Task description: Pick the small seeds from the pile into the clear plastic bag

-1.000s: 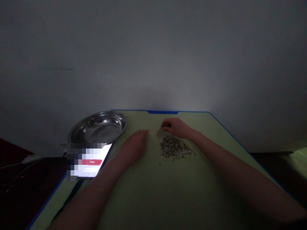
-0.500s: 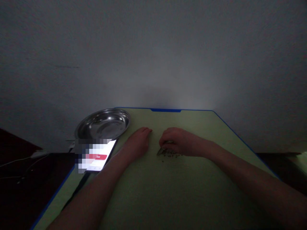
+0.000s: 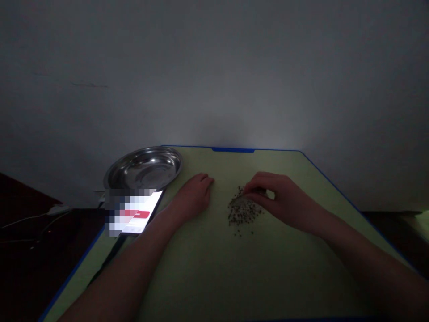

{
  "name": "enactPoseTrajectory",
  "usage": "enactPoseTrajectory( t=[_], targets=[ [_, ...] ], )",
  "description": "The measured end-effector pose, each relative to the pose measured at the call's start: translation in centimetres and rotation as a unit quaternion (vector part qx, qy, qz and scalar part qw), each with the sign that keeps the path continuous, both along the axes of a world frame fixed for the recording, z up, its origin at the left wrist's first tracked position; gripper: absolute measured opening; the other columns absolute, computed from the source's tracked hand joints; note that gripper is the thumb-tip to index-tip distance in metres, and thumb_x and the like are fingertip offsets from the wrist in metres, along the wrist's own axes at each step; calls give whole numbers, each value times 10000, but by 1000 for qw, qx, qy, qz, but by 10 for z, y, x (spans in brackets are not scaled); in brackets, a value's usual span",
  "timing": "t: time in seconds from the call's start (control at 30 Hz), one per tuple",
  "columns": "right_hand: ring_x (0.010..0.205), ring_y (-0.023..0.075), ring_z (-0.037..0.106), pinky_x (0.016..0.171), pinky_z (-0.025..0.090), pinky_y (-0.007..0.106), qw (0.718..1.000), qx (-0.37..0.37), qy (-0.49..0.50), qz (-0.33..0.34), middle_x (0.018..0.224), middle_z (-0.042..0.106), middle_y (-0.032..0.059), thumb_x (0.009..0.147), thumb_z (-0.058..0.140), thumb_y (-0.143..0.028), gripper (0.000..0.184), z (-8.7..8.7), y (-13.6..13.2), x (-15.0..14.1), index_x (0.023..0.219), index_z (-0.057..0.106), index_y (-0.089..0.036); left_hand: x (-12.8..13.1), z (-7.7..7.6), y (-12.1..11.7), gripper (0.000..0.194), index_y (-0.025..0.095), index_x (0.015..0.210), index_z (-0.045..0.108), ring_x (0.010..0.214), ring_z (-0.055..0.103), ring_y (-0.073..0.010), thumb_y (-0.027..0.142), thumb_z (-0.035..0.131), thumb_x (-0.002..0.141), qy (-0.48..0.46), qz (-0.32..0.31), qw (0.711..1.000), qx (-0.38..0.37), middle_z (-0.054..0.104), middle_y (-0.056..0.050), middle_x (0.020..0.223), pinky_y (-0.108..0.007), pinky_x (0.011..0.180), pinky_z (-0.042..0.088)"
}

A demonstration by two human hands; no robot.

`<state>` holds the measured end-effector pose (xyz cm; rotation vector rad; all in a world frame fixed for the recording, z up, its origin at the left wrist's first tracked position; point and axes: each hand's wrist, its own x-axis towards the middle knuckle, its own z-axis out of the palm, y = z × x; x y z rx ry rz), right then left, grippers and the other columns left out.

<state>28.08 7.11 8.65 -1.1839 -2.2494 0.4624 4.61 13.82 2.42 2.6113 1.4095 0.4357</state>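
Note:
Small dark grains [image 3: 244, 213], like seeds or peppercorns, lie scattered in a loose patch on the pale green table [image 3: 214, 268]. Over the far right side of that patch, my right hand [image 3: 275, 197] is closed in a pinch, thumb against fingers. Whatever is between its fingertips is too dim and small to name. My left hand [image 3: 196, 194] rests on the table left of the grains, apart from them, its fingers curled together. Its palm side is hidden, and nothing shows sticking out of it.
A shiny steel basin [image 3: 144, 172] stands at the table's far left. In front of it lies a lit phone [image 3: 142, 217], partly blurred out, beside my left forearm. Behind the table's blue edge rises a grey wall [image 3: 214, 76]. White cables [image 3: 40, 223] show at left.
My right hand has moved right and slightly away from me, uncovering a wider patch of grains. My left hand has stayed nearly in place. The camera view has shifted a little.

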Motion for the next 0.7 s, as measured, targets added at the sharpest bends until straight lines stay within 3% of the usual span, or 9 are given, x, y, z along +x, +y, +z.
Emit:
enactPoseTrajectory(
  t=[0.3,0.5,0.7],
  targets=[
    [704,153,602,636,456,273,984,-173,19,-49,783,689,7,867,594,-264,123,-17,-10,18,820,696,-216,-1,-2,1,391,134,1241,599,1206,542,-224,191,391,915,12,0,1000,3,595,-125,1292,-384,1059,422],
    [660,161,593,600,459,284,981,-182,27,-68,752,688,17,854,586,-327,162,-25,-6,38,811,708,-229,1,2,0,416,106,1267,587,1241,520,-247,209,372,926,32,5,999,-11,563,-149,1339,-406,1083,401],
    [652,158,587,590,460,277,978,-206,9,-46,745,679,11,859,585,-317,156,-21,-12,40,810,709,-236,2,3,-1,416,147,1257,593,1227,530,-240,234,351,930,30,7,999,-6,580,-119,1318,-425,1073,414]
  ],
)
